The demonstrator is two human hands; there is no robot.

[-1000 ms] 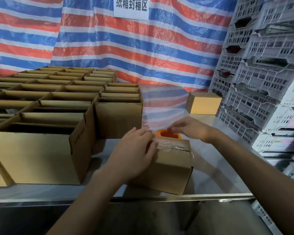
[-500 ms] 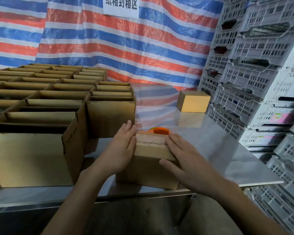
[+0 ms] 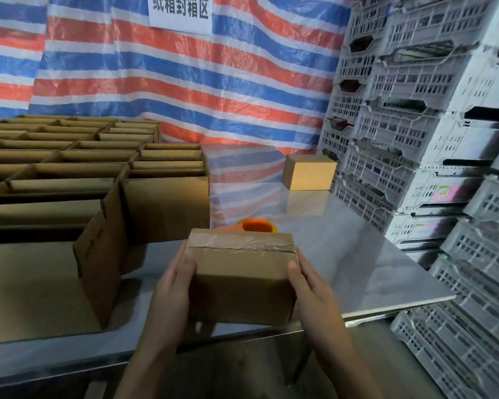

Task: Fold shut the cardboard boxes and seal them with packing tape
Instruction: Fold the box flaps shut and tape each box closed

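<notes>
Head view: my left hand (image 3: 173, 286) and right hand (image 3: 311, 286) have gone from smoothing tape (image 3: 236, 243) to gripping the small box (image 3: 239, 277), fingers curled round its sides. The seam's covered, so I'd call it sealed. Left of my fingers the open boxes (image 3: 69, 197) wait, contents hidden. Beyond my right fingers sits a closed box (image 3: 308, 172).
</notes>
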